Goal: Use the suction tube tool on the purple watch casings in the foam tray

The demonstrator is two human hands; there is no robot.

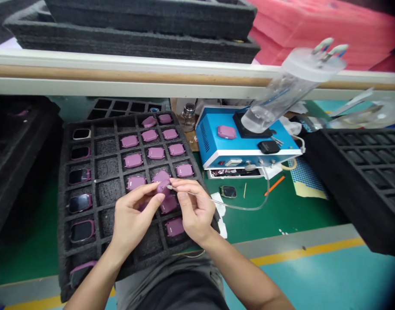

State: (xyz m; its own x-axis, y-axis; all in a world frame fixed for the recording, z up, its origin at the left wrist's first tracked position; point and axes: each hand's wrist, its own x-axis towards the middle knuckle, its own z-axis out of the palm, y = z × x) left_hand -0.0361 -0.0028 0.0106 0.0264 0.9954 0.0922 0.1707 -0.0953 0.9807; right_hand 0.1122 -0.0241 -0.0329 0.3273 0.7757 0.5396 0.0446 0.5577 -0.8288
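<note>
Dark top (181, 286) — plain, grey-green trousers (133, 290) — loosely creased, bare forearms; ringless fingers

left hand (133, 215) is gripping a purple watch case (164, 187) | right hand (196, 210) is holding a thin clear tube (249, 209) at it | foam tray (109, 167) is lying beneath both hands
</note>
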